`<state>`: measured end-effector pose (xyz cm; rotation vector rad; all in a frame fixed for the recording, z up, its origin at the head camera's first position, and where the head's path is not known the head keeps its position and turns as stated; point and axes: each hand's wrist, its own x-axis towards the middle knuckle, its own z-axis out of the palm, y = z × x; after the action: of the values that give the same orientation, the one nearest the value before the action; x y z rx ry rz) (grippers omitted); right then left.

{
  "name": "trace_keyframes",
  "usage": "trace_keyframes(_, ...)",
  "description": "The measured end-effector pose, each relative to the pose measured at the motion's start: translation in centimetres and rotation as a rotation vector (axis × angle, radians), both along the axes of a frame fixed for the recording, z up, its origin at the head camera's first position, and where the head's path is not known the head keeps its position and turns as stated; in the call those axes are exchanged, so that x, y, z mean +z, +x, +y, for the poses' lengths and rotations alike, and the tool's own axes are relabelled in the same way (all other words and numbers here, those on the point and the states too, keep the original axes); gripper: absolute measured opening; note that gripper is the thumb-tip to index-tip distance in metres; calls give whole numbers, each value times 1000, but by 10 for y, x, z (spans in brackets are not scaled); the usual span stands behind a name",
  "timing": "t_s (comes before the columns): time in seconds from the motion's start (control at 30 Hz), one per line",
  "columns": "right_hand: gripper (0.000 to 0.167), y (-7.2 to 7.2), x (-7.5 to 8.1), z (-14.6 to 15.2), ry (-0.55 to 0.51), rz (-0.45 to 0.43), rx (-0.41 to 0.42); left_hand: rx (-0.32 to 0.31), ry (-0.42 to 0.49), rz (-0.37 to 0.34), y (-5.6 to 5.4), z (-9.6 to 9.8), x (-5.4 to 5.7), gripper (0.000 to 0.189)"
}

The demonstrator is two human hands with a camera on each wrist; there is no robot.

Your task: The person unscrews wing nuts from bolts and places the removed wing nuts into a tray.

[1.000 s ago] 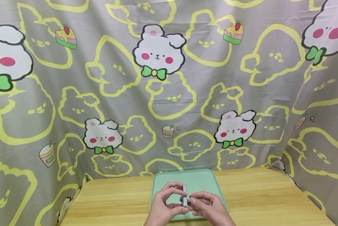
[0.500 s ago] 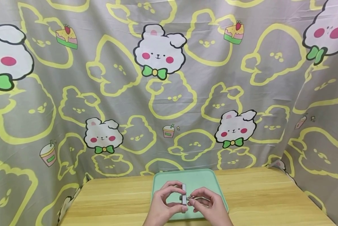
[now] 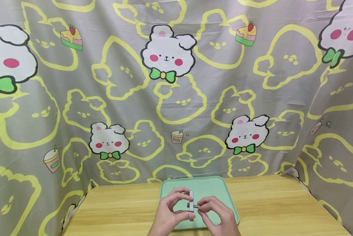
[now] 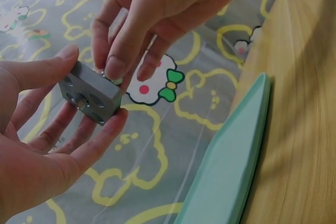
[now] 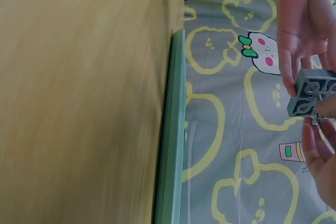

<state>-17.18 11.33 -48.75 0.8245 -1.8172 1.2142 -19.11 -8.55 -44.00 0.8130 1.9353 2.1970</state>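
the left hand holds the block, with its thumb on one edge and fingers on the other. the right hand is just beside it, and its grip is a pinch by the fingertips on a thin pin. the block is gray with round holes in it, and it is held up over the tray, between the two hands. the pin sticks out of the block on the right hand's side, and a small dark end pokes out on the other side. i think the step in hand is working the pin in its hole, but i can't tell if it is going in or coming out. the next move seems to call for a still left hand and a straight, soft push, pull or turn from the right. under the hands is the green tray, lying on the wooden bench. far back hangs a gray cloth with bunnies, cups and cake on it. i see no brand or word that i can read.
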Motion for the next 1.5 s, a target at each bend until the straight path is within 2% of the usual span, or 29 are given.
trace_keyframes(0.1, 27, -4, -2, 1, 38, 123, -20, -6, 4, -5, -1, 0, 0, 40)
trace_keyframes(0.2, 5, -6, -2, 2, 83, 228, -16, -7, 5, -7, -1, 0, 1, 41)
trace_keyframes(0.3, 10, -8, 0, 2, 113, 290, -12, -2, 2, -9, 0, 0, 1, 40)
trace_keyframes(0.43, 12, -8, 1, 2, 118, 292, -30, 7, -9, -9, 0, -1, 0, 41)
trace_keyframes(0.57, 7, -6, 0, 1, 95, 233, -31, 14, -14, -3, -1, -2, -1, 41)
trace_keyframes(0.63, 12, -3, 1, 2, 73, 166, -24, 18, -13, 3, -1, -2, -1, 41)
trace_keyframes(0.73, 28, 3, 6, 2, 7, 1, -6, 24, -15, 13, -1, -2, 0, 43)
trace_keyframes(0.8, 32, 7, 11, 2, -74, -173, 9, 29, -18, 16, -1, -1, 0, 43)
trace_keyframes(0.97, 21, 11, 23, 5, -338, -658, 53, 31, -21, 28, 0, 0, 2, 38)
trace_keyframes(1.07, 31, 8, 26, 10, -404, -839, 125, 31, -30, 31, 0, 0, 2, 39)
trace_keyframes(1.3, 42, 1, 23, 18, -425, -1057, 350, 26, -53, 32, 1, 1, 0, 38)
trace_keyframes(1.4, 41, 1, 22, 19, -446, -1106, 410, 23, -56, 37, 1, 2, 0, 38)
trace_keyframes(1.5, 38, 1, 21, 18, -452, -1114, 435, 19, -56, 42, 1, 3, -1, 37)
